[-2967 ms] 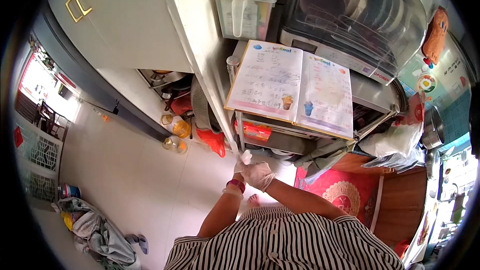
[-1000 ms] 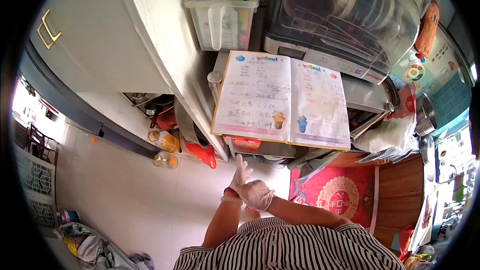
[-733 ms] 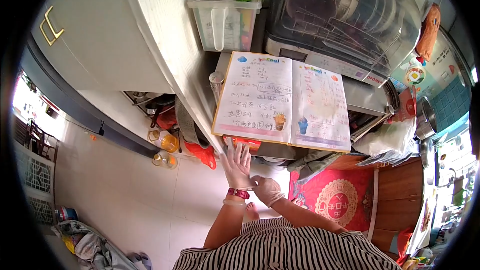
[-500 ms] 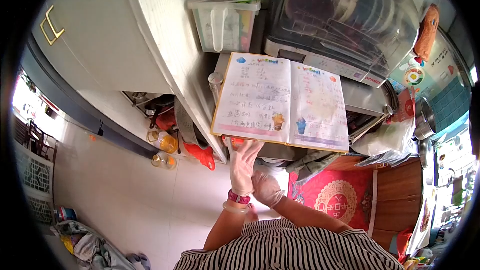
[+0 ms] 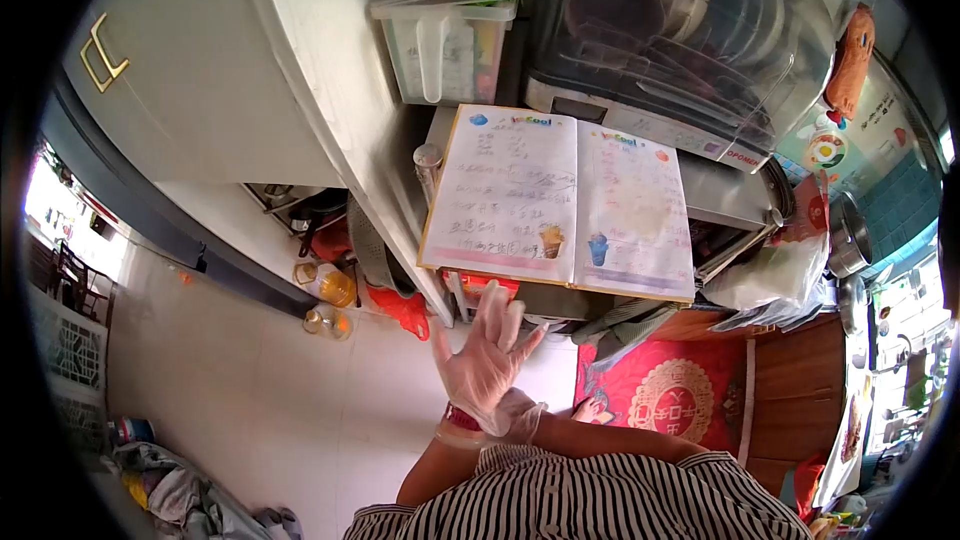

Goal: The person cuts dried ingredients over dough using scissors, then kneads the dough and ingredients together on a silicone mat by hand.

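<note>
My left hand (image 5: 480, 365) wears a clear, thin plastic glove. It is raised with its palm in view and its fingers spread, holding nothing. A red watch (image 5: 462, 417) and a pale bangle (image 5: 455, 434) circle that wrist. My right hand (image 5: 521, 417), also in a clear glove, is curled against the left wrist at the glove's cuff; its fingertips are partly hidden behind the left hand. Just beyond my fingers lies an open notebook (image 5: 510, 195) with handwritten pages and printed ice-cream pictures.
Behind the notebook stand a dish cabinet (image 5: 690, 50) with a clear lid and a lidded plastic bin (image 5: 445, 55). A tall cupboard (image 5: 200, 70) rises on the left. Oil bottles (image 5: 333, 285) stand on the floor by it. A red mat (image 5: 675, 390) lies at right.
My left hand has turned palm into view and its fingers have spread apart. My right hand has moved down and left to the left wrist. The notebook stays put.
</note>
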{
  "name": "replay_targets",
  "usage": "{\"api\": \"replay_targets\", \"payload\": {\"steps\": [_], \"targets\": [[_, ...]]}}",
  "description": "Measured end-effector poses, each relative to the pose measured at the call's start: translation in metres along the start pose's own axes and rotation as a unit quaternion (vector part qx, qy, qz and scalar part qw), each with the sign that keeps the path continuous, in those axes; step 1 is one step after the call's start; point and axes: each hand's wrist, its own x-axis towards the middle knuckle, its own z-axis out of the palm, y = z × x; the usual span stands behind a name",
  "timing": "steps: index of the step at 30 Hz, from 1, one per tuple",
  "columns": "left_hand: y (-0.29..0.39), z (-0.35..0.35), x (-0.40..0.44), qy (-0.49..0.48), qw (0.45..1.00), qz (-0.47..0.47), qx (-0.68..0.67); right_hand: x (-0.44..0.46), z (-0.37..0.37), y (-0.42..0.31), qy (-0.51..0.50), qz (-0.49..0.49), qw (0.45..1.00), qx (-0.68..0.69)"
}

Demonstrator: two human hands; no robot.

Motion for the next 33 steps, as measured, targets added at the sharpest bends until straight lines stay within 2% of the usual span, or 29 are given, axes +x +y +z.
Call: {"api": "replay_targets", "payload": {"steps": [1, 2, 3, 4, 6, 8, 9, 10, 11, 12, 14, 19, 23, 25, 26, 27, 29, 31, 33], "targets": [[-0.007, -0.002, 0.002, -0.08, 0.989, -0.031, -0.121, -0.001, 0.001, 0.003, -0.004, 0.014, 0.999, 0.049], [-0.01, -0.002, 0.001, -0.08, 0.989, -0.031, -0.118, -0.003, 0.003, 0.004, -0.005, 0.031, 0.994, 0.102], [-0.013, -0.003, 0.001, -0.111, 0.988, -0.093, -0.042, -0.006, -0.002, 0.002, -0.007, 0.058, 0.984, 0.17], [-0.014, -0.002, -0.006, -0.104, 0.984, -0.136, 0.051, -0.011, -0.01, -0.002, -0.017, 0.092, 0.964, 0.248], [-0.015, 0.002, -0.022, -0.097, 0.951, -0.226, 0.189, -0.025, -0.033, -0.005, -0.041, 0.149, 0.895, 0.418], [-0.02, 0.007, -0.039, 0.001, 0.95, -0.286, 0.127, -0.042, -0.056, -0.007, -0.079, 0.159, 0.824, 0.539], [-0.026, 0.011, -0.043, 0.001, 0.95, -0.286, 0.128, -0.052, -0.062, -0.009, -0.094, 0.16, 0.795, 0.578], [-0.034, 0.016, -0.047, -0.005, 0.933, -0.299, 0.201, -0.061, -0.068, -0.011, -0.107, 0.159, 0.774, 0.604], [-0.041, 0.018, -0.049, -0.012, 0.91, -0.311, 0.273, -0.069, -0.073, -0.013, -0.118, 0.156, 0.758, 0.622], [-0.047, 0.02, -0.052, -0.012, 0.91, -0.31, 0.274, -0.076, -0.075, -0.014, -0.129, 0.154, 0.743, 0.638], [-0.056, 0.021, -0.059, -0.056, 0.877, -0.349, 0.325, -0.084, -0.079, -0.016, -0.144, 0.152, 0.723, 0.659], [-0.06, 0.028, -0.058, -0.105, 0.889, -0.34, 0.287, -0.078, -0.078, -0.012, -0.161, 0.142, 0.698, 0.684], [-0.062, 0.029, -0.062, -0.115, 0.869, -0.361, 0.317, -0.087, -0.082, -0.013, -0.169, 0.146, 0.677, 0.701], [-0.067, 0.019, -0.065, -0.109, 0.862, -0.357, 0.344, -0.094, -0.086, -0.013, -0.171, 0.149, 0.668, 0.709], [-0.066, -0.008, -0.064, -0.108, 0.862, -0.356, 0.344, -0.095, -0.086, -0.012, -0.173, 0.148, 0.663, 0.713], [-0.061, -0.05, -0.061, -0.188, 0.876, -0.338, 0.288, -0.096, -0.086, -0.012, -0.175, 0.147, 0.659, 0.716], [-0.063, -0.046, -0.058, -0.267, 0.88, -0.316, 0.232, -0.091, -0.085, -0.009, -0.18, 0.142, 0.654, 0.721], [-0.076, 0.029, -0.057, -0.131, 0.886, -0.369, 0.249, -0.084, -0.076, -0.003, -0.183, 0.131, 0.651, 0.725], [-0.081, 0.027, -0.061, -0.128, 0.881, -0.369, 0.268, -0.081, -0.062, 0.007, -0.186, 0.126, 0.641, 0.734]]}}
